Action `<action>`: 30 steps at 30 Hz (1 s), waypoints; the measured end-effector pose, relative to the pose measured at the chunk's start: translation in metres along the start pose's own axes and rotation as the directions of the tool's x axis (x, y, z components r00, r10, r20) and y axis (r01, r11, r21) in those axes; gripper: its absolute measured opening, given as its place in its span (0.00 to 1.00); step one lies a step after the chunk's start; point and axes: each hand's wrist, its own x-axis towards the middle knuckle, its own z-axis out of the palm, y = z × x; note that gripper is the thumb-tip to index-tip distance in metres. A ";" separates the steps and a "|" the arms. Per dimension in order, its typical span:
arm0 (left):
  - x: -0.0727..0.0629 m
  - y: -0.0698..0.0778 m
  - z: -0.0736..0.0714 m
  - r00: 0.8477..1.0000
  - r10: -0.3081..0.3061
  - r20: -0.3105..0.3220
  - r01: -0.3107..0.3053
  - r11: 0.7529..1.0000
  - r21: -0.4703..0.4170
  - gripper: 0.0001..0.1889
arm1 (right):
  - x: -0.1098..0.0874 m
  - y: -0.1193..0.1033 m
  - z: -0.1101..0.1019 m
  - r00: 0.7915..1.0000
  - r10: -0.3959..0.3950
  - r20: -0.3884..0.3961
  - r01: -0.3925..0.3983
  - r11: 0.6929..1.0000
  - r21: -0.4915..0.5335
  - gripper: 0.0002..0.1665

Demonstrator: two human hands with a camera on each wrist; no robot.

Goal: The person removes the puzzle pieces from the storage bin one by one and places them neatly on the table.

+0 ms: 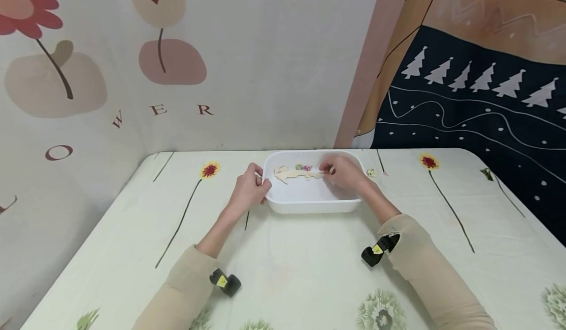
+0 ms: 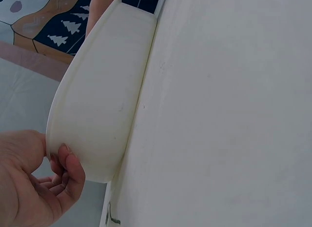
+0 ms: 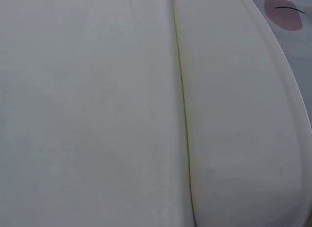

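A white plastic tub (image 1: 314, 206) stands on the table, its outer side (image 2: 102, 95) filling much of the left wrist view. My left hand (image 1: 249, 188) grips its left rim, with the thumb over the edge and the fingers (image 2: 73, 175) curled against the outside. Inside the tub is a flat, pale beige cutout (image 1: 294, 174) with an irregular, animal-like outline. Reaching in over the right side, my right hand (image 1: 342, 172) pinches the cutout's right end. Behind the cutout lies a small green and pink piece (image 1: 304, 167). The right wrist view shows the tub wall (image 3: 239, 110), not the hand.
The table (image 1: 283, 261) has a pale cloth printed with flowers. A wall hanging (image 1: 265, 65) with flower prints rises behind the tub, and a dark cloth with white trees (image 1: 477, 109) hangs at the right.
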 end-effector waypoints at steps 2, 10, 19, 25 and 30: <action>0.000 0.000 0.000 1.000 0.001 0.001 -0.001 1.000 0.000 0.15 | 0.000 0.000 0.001 1.000 0.013 0.011 -0.013 1.000 -0.008 0.08; 0.001 -0.002 0.000 1.000 0.008 -0.003 -0.008 1.000 -0.005 0.14 | -0.001 0.000 0.002 0.994 0.095 0.056 -0.095 0.995 -0.002 0.03; 0.000 -0.001 0.000 1.000 0.008 0.000 -0.008 1.000 -0.006 0.15 | -0.003 -0.003 0.001 0.994 0.093 0.057 -0.092 0.996 -0.015 0.05; 0.000 -0.001 0.001 1.000 0.009 -0.004 -0.009 1.000 -0.006 0.15 | -0.005 -0.006 0.001 0.996 0.094 0.009 -0.094 0.994 0.054 0.05; -0.001 -0.001 0.000 1.000 0.007 0.000 -0.007 1.000 -0.006 0.15 | -0.007 -0.007 -0.001 0.997 0.055 -0.060 -0.048 0.992 0.120 0.03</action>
